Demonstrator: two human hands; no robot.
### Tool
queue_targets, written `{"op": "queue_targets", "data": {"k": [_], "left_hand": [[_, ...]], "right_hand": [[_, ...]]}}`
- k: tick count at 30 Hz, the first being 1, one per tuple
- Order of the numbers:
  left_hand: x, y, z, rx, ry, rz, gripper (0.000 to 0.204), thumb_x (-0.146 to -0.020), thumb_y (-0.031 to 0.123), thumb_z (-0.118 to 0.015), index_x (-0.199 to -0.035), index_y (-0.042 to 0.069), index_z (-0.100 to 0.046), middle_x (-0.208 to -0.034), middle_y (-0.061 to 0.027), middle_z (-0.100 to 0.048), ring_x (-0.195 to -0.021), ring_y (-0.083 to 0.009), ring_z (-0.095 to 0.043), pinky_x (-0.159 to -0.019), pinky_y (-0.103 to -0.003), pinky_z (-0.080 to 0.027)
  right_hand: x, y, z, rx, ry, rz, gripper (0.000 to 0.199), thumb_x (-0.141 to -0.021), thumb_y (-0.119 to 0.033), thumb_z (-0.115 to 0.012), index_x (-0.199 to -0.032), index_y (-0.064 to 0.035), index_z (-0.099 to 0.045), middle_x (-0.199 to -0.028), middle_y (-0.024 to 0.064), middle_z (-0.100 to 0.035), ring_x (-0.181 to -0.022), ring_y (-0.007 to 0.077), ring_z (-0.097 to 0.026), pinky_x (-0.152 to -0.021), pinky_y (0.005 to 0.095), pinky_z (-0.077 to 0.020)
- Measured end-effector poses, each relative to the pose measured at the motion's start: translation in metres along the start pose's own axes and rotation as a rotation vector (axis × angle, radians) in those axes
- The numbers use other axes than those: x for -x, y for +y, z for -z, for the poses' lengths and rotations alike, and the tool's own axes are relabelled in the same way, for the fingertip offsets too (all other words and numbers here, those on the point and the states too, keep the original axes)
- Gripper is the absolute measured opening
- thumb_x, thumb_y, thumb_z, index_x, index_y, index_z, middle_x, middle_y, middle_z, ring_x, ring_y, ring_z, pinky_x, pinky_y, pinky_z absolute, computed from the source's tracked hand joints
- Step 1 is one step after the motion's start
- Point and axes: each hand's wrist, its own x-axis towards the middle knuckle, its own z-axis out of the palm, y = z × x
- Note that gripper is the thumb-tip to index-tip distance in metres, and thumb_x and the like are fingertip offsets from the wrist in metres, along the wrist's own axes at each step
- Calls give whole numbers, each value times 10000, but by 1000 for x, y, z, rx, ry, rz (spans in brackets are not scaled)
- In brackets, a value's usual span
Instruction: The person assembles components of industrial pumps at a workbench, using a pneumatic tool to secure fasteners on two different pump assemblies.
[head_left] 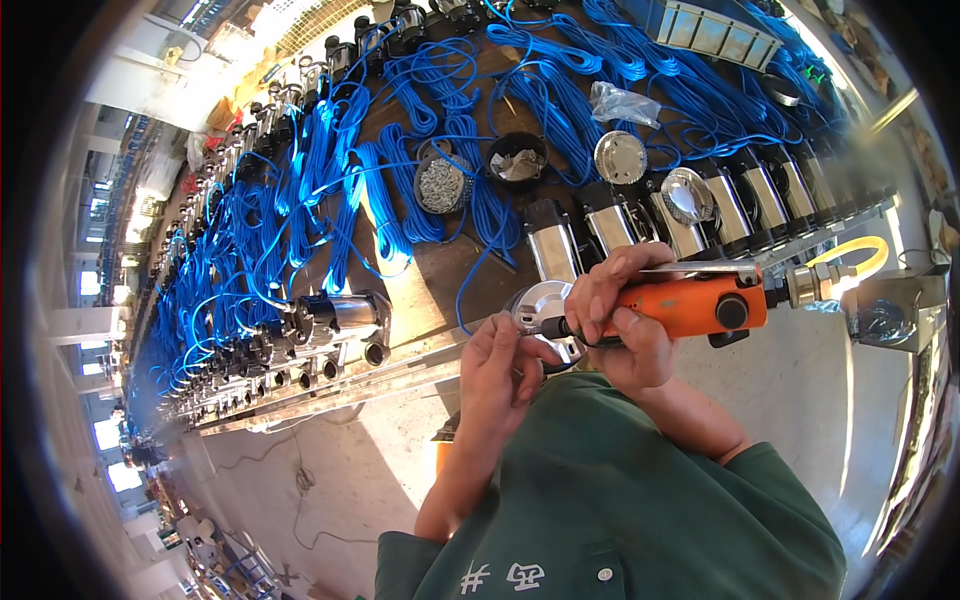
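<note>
My right hand (625, 325) is wrapped round an orange air screwdriver (685, 303), held nearly level with its black nose toward the left. A metal fitting and a yellow hose (862, 250) come off its back end. My left hand (497, 365) is closed in a pinch at the tip of the tool's bit; what sits between the fingertips is too small to make out. Just behind both hands, at the bench's front edge, lies a round silver metal part (545, 298), partly covered by the fingers.
Coiled blue cables (390, 215) cover much of the brown bench. A bowl of small screws (443, 185) and a black bowl (518, 160) stand among them. Steel cylindrical pump bodies (550, 240) line the right side; another (345, 315) lies left. A blue-grey crate (715, 35) sits far right.
</note>
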Motion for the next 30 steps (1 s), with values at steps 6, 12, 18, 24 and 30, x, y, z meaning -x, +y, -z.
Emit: {"op": "queue_targets", "data": {"k": [6,12,18,24,30], "left_hand": [[-1,2,-1,-4,44,76,271,-993,313,-442,-884,66,-464,-667,-174,-628,-328,-83,-350,-328,-198,-246],[-1,-3,0,37,42,66,275,-991,311,-448,-901,54,-479,-644,-148,-619,-320,-70,-335,-326,-195,-236],[0,-6,-2,82,53,38,274,-991,303,-450,-896,48,-474,-649,-142,-612,-320,-61,-327,-329,-190,-231],[0,-8,-2,93,40,15,251,-989,288,-460,-890,59,-476,-651,-143,-613,-323,-58,-325,-331,-187,-237],[0,-8,1,27,37,-19,230,-979,268,-488,-867,68,-479,-665,-154,-627,-327,-54,-321,-336,-188,-235]], "right_hand": [[4,-1,-1,-5,-9,-5,327,-724,-92,-473,-1039,-35,-409,-722,61,-468,-546,129,-467,-552,294,-431],[8,-2,2,22,-10,-7,330,-720,-81,-462,-1043,-40,-408,-731,62,-462,-561,130,-465,-573,301,-431],[7,-6,2,20,-32,-6,332,-719,-74,-459,-1047,-40,-416,-743,59,-470,-561,128,-465,-576,304,-430],[9,-7,1,18,-12,8,334,-718,-72,-460,-1046,-29,-415,-735,62,-470,-558,131,-466,-576,307,-432],[10,-7,4,62,-16,-12,332,-727,-86,-471,-1048,-29,-411,-724,60,-469,-552,132,-465,-572,308,-432]]}}
